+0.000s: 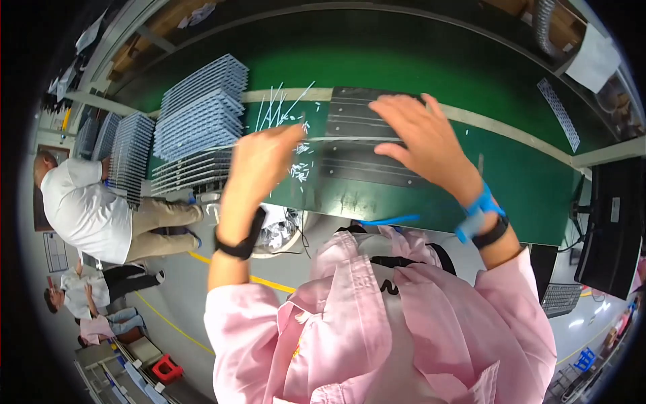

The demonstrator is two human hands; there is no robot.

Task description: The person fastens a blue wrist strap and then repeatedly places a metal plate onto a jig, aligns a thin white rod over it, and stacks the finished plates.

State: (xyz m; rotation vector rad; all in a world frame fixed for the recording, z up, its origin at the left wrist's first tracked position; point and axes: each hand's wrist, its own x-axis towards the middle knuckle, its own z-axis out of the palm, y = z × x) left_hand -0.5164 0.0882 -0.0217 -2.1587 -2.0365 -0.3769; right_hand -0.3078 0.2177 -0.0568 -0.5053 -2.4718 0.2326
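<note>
My left hand, slightly blurred, is closed with its fingers around a long thin pale strip. The strip runs across a black plate with grooves and small holes, and its left end sticks out past my hand. Over the plate's right part is my right hand, its fingers stretched out and thumb apart, close to the strip's right end. Small white cut pieces lie scattered beside my left hand. Several thin white strips lie loosely just beyond it.
Stacks of grey lattice trays stand at the left of the green table. A perforated strip lies at the right, near a monitor. Below the front edge is a bin with scraps. Another person works at the left.
</note>
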